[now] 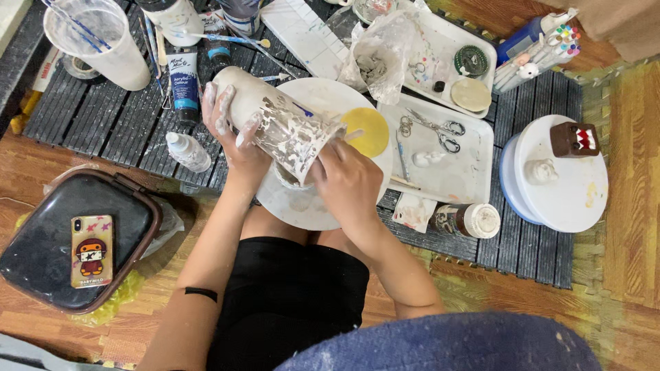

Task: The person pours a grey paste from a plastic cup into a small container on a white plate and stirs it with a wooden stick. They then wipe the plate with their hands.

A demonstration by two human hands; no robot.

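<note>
The left hand [230, 130] holds a clear cup [282, 127] with white paint on it, tipped on its side over a white round plate [323, 206]. The right hand [347, 180] is at the cup's open end. A yellow blob [368, 130] sits on the plate's right edge. Scissors [433, 130] lie on a white tray [474, 172]. A phone [91, 251] rests on a dark lid [41, 240] at the left.
</note>
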